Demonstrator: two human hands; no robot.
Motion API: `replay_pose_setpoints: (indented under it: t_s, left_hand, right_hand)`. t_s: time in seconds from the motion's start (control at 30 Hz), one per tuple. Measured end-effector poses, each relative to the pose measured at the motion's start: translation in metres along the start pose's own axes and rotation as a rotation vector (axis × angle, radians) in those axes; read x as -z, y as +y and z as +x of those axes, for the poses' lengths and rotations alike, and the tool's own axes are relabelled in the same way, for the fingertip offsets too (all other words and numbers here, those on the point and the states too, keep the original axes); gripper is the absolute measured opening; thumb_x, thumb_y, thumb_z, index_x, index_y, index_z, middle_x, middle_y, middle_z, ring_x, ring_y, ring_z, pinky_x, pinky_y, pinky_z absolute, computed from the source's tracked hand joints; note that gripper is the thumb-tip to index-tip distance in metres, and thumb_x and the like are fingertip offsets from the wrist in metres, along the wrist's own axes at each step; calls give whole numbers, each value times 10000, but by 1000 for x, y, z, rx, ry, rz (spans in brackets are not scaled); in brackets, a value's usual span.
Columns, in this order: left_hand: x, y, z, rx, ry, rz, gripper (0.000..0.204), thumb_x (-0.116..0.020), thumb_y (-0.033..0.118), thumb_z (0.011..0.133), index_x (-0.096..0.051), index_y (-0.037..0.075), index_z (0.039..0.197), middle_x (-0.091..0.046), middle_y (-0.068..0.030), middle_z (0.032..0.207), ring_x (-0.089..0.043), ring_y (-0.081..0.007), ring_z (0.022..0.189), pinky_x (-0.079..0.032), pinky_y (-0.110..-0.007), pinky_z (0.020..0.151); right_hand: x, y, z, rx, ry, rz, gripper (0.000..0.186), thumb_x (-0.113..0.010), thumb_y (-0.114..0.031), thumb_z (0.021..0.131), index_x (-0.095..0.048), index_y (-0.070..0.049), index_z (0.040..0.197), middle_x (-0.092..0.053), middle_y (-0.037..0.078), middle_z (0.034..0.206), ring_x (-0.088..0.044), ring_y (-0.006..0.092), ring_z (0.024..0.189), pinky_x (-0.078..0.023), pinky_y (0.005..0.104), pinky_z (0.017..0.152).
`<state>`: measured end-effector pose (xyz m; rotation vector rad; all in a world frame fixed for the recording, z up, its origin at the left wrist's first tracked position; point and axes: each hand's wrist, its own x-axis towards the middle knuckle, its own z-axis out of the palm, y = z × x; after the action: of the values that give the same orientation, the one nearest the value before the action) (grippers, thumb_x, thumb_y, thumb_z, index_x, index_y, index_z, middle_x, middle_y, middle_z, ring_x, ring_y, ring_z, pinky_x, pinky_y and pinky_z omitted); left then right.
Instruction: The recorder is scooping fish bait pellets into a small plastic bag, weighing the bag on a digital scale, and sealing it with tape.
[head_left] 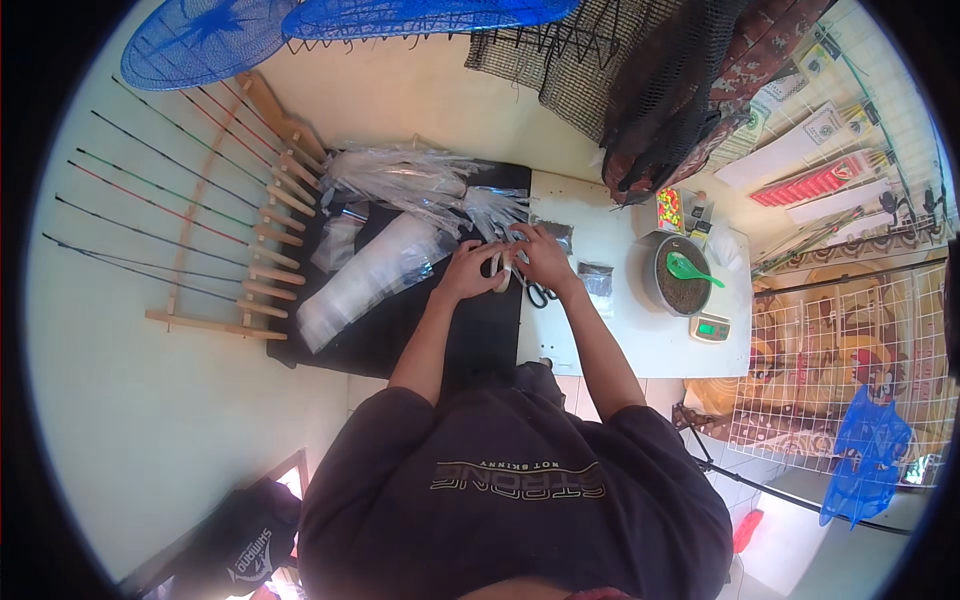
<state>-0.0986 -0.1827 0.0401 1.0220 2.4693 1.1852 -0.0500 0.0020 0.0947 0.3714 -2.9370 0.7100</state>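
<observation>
My left hand is closed around a pale roll of tape at the table's middle. Close beside it, my right hand has its fingers bent together at the tape's far edge; what they pinch is too small to make out. Just beyond both hands lie the crumpled ends of clear plastic bags. Dark-handled scissors rest below my right hand, partly covered by it. Small clear packets with dark contents lie to the right of that hand.
A stack of clear plastic bags and a long plastic-wrapped bundle cover the black cloth. Rightward stand a tub of dark grains with a green spoon, a digital scale and a box of colourful pieces. A wooden rod rack stands left.
</observation>
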Motion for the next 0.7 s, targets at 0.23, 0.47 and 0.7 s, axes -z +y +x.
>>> replay_pose_setpoints:
  t_s: [0.23,0.47,0.7]
  left_hand:
    - [-1,-3,-1,9,-8,25,580,-679,352,699,-541,187,1238,-512,-21,1301,-427,-320,1162,-359,-436,972]
    - [-4,-6,-1,20,-9,27,606,-684,355,690,-537,156,1243,-511,-22,1302,-423,-319,1167,-359,-432,975]
    - [-5,-4,0,7,2,24,597,-688,365,693,-549,145,1230,-519,-19,1294,-426,-313,1156,-360,-423,979]
  right_hand:
    - [-3,-6,7,19,-17,-118,108,-627,-161,742,-667,-95,818,-534,22,1161,-489,256,1075,-425,400,891]
    - [-12,-5,9,18,-58,-190,145,-567,-149,791,-644,-55,871,-555,46,1043,-504,257,1029,-440,394,844]
    - [-11,-3,9,71,-22,-220,189,-548,-159,777,-602,-18,892,-544,100,928,-537,253,953,-464,367,805]
